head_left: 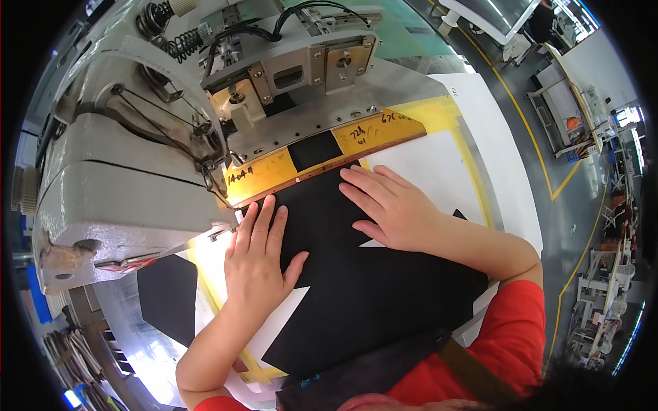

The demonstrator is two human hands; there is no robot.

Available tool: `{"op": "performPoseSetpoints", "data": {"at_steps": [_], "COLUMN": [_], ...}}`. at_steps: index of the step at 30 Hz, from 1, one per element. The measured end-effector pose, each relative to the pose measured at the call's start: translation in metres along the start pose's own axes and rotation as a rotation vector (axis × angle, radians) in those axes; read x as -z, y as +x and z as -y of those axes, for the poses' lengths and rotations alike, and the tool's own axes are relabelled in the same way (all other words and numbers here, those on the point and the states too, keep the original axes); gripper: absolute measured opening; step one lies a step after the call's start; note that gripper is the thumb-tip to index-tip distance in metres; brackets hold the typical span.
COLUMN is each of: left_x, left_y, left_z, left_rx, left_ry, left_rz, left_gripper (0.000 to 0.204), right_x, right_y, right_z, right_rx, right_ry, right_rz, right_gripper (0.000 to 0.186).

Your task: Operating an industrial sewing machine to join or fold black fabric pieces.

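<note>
My left hand (260, 257) lies flat with its fingers stretched out on a black fabric piece (370, 294), beside the sewing machine head (116, 185). Its fingertips reach close to the brown front edge of a yellow clamp plate (257, 175). Farther right, my right hand (391, 209) presses down with fingers spread, fingertips at the same plate's edge. The fabric's far edge meets the plate; whether it runs underneath is hidden. A black patch (314, 151) shows in the plate's window.
A metal clamp frame (295, 79) with black cables spans the far side. White sheets edged with yellow tape (473, 171) cover the work surface. Another black piece (166, 296) sits left, below the machine head. A workbench (558, 103) stands beyond the floor's yellow lines.
</note>
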State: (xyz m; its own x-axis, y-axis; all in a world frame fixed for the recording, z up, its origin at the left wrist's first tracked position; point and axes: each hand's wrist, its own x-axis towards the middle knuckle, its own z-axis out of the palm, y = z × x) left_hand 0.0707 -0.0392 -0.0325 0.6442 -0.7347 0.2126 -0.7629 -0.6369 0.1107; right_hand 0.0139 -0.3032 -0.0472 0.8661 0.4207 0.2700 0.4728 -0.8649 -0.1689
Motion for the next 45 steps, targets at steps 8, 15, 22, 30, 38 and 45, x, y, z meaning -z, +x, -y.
{"op": "performPoseSetpoints", "data": {"at_steps": [8,15,22,30,38,45], "left_x": [-0.002,-0.002,-0.004,-0.004,-0.003,-0.001], "left_y": [-0.003,-0.005,-0.008,-0.011,-0.013,-0.013], "left_z": [-0.002,0.001,0.002,-0.005,-0.001,0.0], "left_rx": [0.03,0.026,0.069,0.083,0.086,0.058], "left_ry": [-0.027,-0.092,-0.167,-0.007,-0.093,-0.021], "left_rz": [-0.02,-0.056,-0.031,-0.013,0.003,0.004], "left_gripper": [0.067,0.068,0.071,0.069,0.072,0.073], "right_x": [0.004,-0.021,-0.013,-0.012,-0.008,-0.004], "right_y": [0.018,0.05,0.042,0.04,0.041,0.041], "right_z": [0.006,0.038,0.034,0.035,0.035,0.031], "right_rx": [-0.027,0.171,0.07,0.044,0.088,0.091], "right_ry": [0.001,-0.02,-0.075,-0.036,-0.107,-0.059], "right_rz": [-0.006,-0.016,0.057,0.068,0.046,0.064], "right_gripper": [0.063,0.062,0.062,0.062,0.058,0.058]}}
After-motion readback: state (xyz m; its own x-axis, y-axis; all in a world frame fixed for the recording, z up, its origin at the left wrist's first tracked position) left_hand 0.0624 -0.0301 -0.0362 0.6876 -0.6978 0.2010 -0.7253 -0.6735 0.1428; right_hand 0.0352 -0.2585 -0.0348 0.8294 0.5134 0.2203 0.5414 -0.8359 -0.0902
